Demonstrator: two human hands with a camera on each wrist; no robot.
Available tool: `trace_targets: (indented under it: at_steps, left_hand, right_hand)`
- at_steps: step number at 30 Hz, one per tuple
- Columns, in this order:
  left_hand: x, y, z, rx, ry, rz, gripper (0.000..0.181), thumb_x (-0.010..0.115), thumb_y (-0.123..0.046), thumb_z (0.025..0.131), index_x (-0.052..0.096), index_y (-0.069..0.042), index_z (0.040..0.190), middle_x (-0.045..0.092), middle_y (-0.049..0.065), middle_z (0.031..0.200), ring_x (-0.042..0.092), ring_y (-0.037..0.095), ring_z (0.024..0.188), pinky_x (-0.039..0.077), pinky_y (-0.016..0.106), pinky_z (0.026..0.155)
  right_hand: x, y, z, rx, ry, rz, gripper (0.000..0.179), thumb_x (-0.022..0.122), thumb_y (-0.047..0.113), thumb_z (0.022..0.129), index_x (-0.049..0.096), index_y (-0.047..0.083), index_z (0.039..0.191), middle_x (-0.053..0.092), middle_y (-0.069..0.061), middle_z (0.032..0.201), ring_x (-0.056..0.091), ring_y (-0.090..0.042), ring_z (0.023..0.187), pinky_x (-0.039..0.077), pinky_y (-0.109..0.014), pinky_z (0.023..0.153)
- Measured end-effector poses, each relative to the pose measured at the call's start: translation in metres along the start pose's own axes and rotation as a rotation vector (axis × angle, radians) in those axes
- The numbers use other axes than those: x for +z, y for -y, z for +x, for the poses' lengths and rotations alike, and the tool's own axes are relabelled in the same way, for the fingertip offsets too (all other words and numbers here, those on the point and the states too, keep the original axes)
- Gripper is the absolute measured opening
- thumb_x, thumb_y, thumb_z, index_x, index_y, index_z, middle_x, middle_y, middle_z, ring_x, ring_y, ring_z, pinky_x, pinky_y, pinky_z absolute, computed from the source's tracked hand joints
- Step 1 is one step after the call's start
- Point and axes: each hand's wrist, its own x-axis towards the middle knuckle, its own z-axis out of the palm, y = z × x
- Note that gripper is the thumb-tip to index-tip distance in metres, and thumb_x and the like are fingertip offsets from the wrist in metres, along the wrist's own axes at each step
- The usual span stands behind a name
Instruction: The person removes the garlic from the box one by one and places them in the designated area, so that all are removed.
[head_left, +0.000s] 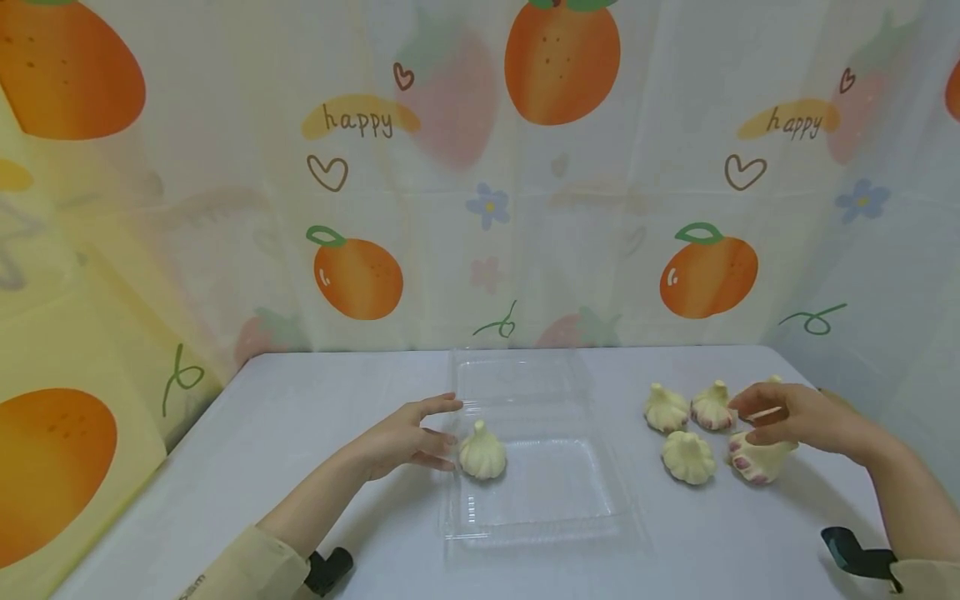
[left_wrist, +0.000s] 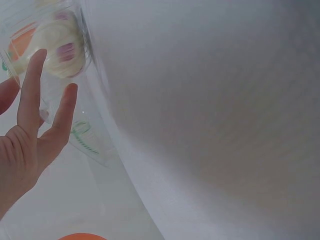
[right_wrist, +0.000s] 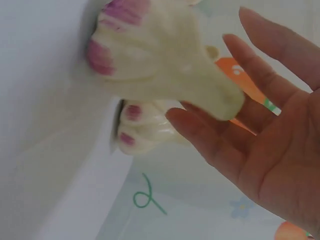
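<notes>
A white garlic bulb (head_left: 482, 452) sits upright in the left part of a clear plastic box (head_left: 555, 527), seen through the plastic wall in the left wrist view. My left hand (head_left: 411, 440) is at the box's left side, its fingers spread and fingertips right at the wall. On the right, my right hand (head_left: 813, 419) hovers over a purple-marked garlic bulb (head_left: 752, 462), with fingers and thumb loosely bent. The right wrist view shows that bulb's stem (right_wrist: 227, 102) between thumb and fingers, with gaps around it.
Several more garlic bulbs (head_left: 688, 457) stand close together left of and behind the right hand. The box's clear lid (head_left: 517, 375) lies folded back toward the wall. A fruit-print curtain (head_left: 487, 250) hangs behind the white table (head_left: 337, 383).
</notes>
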Motion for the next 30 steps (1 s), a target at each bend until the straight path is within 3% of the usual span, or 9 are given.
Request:
trace_targets:
  at_steps: [7,11,14,16,21,23,27,30]
  left_hand:
    - [0.000,0.001,0.000,-0.002,0.000,0.004,0.068,0.057,0.005,0.089,0.032,0.000,0.152,0.009,0.011,0.168,0.053,0.040,0.131,0.064,0.037,0.087]
    - [0.000,0.001,0.000,-0.001,0.001,0.003,0.068,0.058,0.005,0.089,0.032,0.000,0.152,0.009,0.012,0.168,0.054,0.039,0.130,0.064,0.037,0.086]
    - [0.000,0.001,0.001,0.001,0.002,-0.003,0.068,0.058,0.005,0.089,0.032,0.000,0.152,0.009,0.012,0.168,0.053,0.040,0.131,0.064,0.038,0.086]
    - [0.000,0.001,0.002,0.002,0.003,-0.007,0.068,0.058,0.005,0.089,0.032,0.000,0.152,0.008,0.012,0.168,0.052,0.042,0.132,0.064,0.038,0.086]
    - [-0.001,0.001,0.002,0.002,0.001,-0.012,0.068,0.058,0.005,0.089,0.033,0.000,0.152,0.008,0.011,0.168,0.051,0.043,0.133,0.064,0.038,0.087]
    - [-0.001,0.001,0.002,0.003,0.002,-0.015,0.068,0.058,0.005,0.089,0.032,0.000,0.152,0.008,0.011,0.168,0.051,0.042,0.133,0.064,0.038,0.087]
    - [0.000,0.001,0.002,0.005,0.006,-0.019,0.068,0.058,0.004,0.089,0.032,0.001,0.152,0.008,0.011,0.168,0.051,0.043,0.134,0.064,0.039,0.087]
    - [0.000,0.002,0.002,0.006,0.007,-0.017,0.068,0.058,0.004,0.090,0.032,0.001,0.152,0.008,0.012,0.168,0.051,0.043,0.134,0.064,0.039,0.087]
  right_hand:
    - [0.003,0.028,0.002,-0.038,-0.175,-0.024,0.043,0.064,0.030,0.095,0.057,0.007,0.131,0.054,-0.026,0.138,0.052,-0.050,0.123,0.060,-0.050,0.082]
    - [0.008,0.049,0.003,-0.054,-0.297,-0.017,0.043,0.063,0.034,0.096,0.057,0.011,0.132,0.056,-0.022,0.137,0.050,-0.047,0.127,0.060,-0.039,0.083]
    - [0.015,0.064,0.006,-0.094,-0.390,-0.004,0.041,0.065,0.032,0.096,0.058,0.011,0.131,0.061,-0.021,0.132,0.055,-0.043,0.121,0.063,-0.039,0.083]
    - [0.021,0.074,0.008,-0.116,-0.439,0.000,0.040,0.066,0.030,0.095,0.060,0.012,0.130,0.064,-0.019,0.129,0.061,-0.035,0.115,0.064,-0.032,0.083]
    - [0.034,0.096,0.014,-0.160,-0.444,0.085,0.040,0.067,0.029,0.094,0.060,0.013,0.130,0.064,-0.013,0.130,0.058,0.009,0.103,0.054,-0.006,0.081]
    - [0.040,0.106,0.015,-0.180,-0.428,0.126,0.039,0.067,0.028,0.094,0.060,0.013,0.130,0.064,-0.012,0.130,0.052,0.020,0.100,0.053,-0.005,0.083]
    - [0.053,0.123,0.019,-0.213,-0.404,0.163,0.037,0.067,0.028,0.094,0.061,0.016,0.128,0.065,-0.007,0.131,0.051,0.022,0.100,0.053,-0.006,0.086]
    - [0.063,0.134,0.024,-0.241,-0.385,0.173,0.035,0.068,0.028,0.093,0.062,0.018,0.127,0.065,-0.004,0.131,0.054,0.015,0.104,0.054,-0.009,0.088]
